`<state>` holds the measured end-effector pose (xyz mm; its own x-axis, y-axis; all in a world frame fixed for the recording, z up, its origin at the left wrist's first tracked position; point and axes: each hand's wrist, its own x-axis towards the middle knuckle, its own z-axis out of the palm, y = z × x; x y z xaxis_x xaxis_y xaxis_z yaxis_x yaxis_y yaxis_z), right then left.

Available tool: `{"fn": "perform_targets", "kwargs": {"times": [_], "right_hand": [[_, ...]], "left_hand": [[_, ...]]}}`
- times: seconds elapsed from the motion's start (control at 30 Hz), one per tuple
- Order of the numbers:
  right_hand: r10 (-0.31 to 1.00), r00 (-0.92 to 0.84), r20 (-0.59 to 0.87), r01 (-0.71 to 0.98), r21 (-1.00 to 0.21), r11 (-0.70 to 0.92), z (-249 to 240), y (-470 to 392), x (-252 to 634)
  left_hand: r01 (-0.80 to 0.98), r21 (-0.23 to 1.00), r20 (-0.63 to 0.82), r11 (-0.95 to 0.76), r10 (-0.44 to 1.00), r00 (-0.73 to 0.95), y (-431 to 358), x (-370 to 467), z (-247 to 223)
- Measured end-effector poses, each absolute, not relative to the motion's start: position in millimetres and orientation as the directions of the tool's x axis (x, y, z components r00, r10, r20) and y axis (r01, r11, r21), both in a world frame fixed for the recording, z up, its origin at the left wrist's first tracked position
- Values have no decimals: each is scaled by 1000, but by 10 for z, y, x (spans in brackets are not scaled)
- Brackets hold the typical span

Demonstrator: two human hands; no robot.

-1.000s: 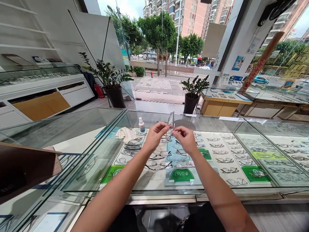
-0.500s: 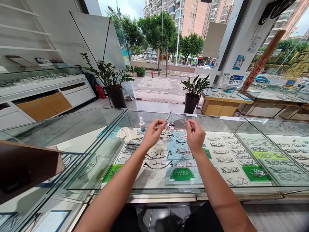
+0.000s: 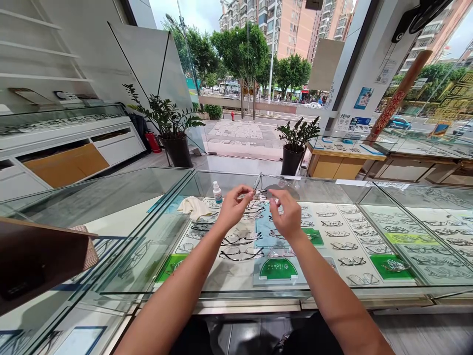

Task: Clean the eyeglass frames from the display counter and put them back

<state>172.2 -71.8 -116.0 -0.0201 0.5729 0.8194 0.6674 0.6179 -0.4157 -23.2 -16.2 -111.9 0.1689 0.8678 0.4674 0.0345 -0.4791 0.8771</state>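
My left hand (image 3: 235, 207) pinches a thin pair of glasses (image 3: 258, 182) above the glass display case (image 3: 221, 291). To its right, my right hand (image 3: 285, 212) is raised with thumb and index finger apart and nothing between them, near the right side of the glasses. How close its fingertips are to the thin frame is hard to tell. Rows of eyeglasses (image 3: 242, 253) lie inside the case below both hands. A cream cloth (image 3: 194, 207) and a small white bottle (image 3: 217, 193) rest on the glass left of my left hand.
A brown wooden object (image 3: 40, 256) juts in at the left. Beyond the case stand two potted plants (image 3: 178, 148) (image 3: 293, 158) near a glass front. A green sign (image 3: 279, 268) lies in the case, and other display counters (image 3: 343, 167) stand farther back.
My right hand has moved left and let go of the glasses, its thumb and index finger now apart. My left hand stays in nearly the same place, still pinching the glasses.
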Motion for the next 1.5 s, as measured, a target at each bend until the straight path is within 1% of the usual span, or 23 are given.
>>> {"fn": "perform_targets", "kwargs": {"times": [0.03, 0.1, 0.23, 0.47, 0.6, 0.77, 0.87, 0.93, 1.03, 1.13, 1.33, 1.43, 1.5], "right_hand": [[581, -72, 811, 666, -395, 633, -1162, -723, 1701], [597, -115, 794, 678, -376, 632, -1169, -724, 1668], [624, -78, 778, 702, -402, 588, -1186, -709, 1654], [646, -12, 763, 712, -447, 542, -1206, -679, 1683], [656, 43, 753, 735, -469, 489, -1214, -658, 1709], [695, 79, 715, 761, -494, 421, -1227, -638, 1735], [721, 83, 687, 764, -509, 397, -1244, -630, 1736], [735, 79, 673, 761, -517, 391, -1249, -629, 1733], [729, 84, 679, 756, -520, 397, -1226, -643, 1721], [704, 80, 706, 721, -529, 448, -1170, -679, 1696], [740, 17, 673, 508, -643, 573, -1136, -726, 1609], [732, -28, 680, 465, -640, 612, -1187, -698, 1577], [717, -30, 696, 461, -627, 628, -1226, -674, 1565]], "left_hand": [[40, 874, 470, -485, 863, 184, -181, -218, -1113], [43, 866, 479, -498, 852, 214, -218, -187, -1107], [32, 862, 489, -507, 846, 212, -263, -142, -1106], [6, 879, 473, -477, 874, 109, -225, -158, -1122], [-151, 889, 439, -432, 899, 14, -151, -172, -1147], [-352, 864, 344, -359, 933, -107, -100, -212, -1118], [-406, 844, 317, -349, 937, -146, -98, -236, -1091], [-401, 848, 306, -347, 938, -163, -98, -241, -1089], [-356, 870, 304, -341, 940, -157, -101, -225, -1107], [-321, 880, 326, -349, 937, -126, -129, -184, -1129], [-269, 883, 392, -384, 920, -25, -268, -51, -1155], [-242, 888, 411, -391, 911, 38, -325, 8, -1173], [-238, 899, 394, -368, 916, 71, -347, 30, -1183]]}}
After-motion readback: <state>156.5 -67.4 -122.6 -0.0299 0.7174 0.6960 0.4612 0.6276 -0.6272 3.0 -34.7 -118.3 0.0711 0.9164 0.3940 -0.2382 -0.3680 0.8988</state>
